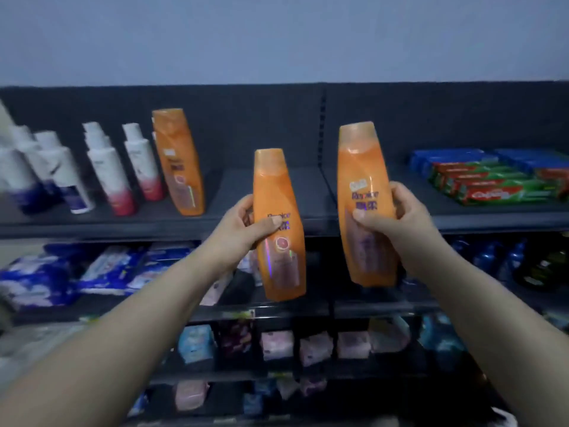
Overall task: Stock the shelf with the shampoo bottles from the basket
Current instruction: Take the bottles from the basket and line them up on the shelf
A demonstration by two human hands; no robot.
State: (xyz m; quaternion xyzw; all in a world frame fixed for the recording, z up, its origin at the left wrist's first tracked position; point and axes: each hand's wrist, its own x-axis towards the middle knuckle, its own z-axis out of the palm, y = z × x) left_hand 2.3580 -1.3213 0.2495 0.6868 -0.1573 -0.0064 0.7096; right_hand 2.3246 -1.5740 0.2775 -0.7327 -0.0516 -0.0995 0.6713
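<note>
My left hand (246, 223) grips an orange shampoo bottle (278, 229) upright by its middle, in front of the top shelf's edge (215, 224). A second, slightly larger-looking orange shampoo bottle (365, 208) is held upright by my right hand (397, 217), thumb across its label. Both bottles hang in the air before the shelf's bare middle stretch. Another orange bottle (180, 163) stands on the top shelf to the left. The basket is out of view.
White bottles with pink bases (123, 171) and blue bases (46, 174) stand left on the top shelf. Toothpaste boxes (498, 180) are stacked at the right. Lower shelves hold blue packets (101, 269) and pink packs (277, 345).
</note>
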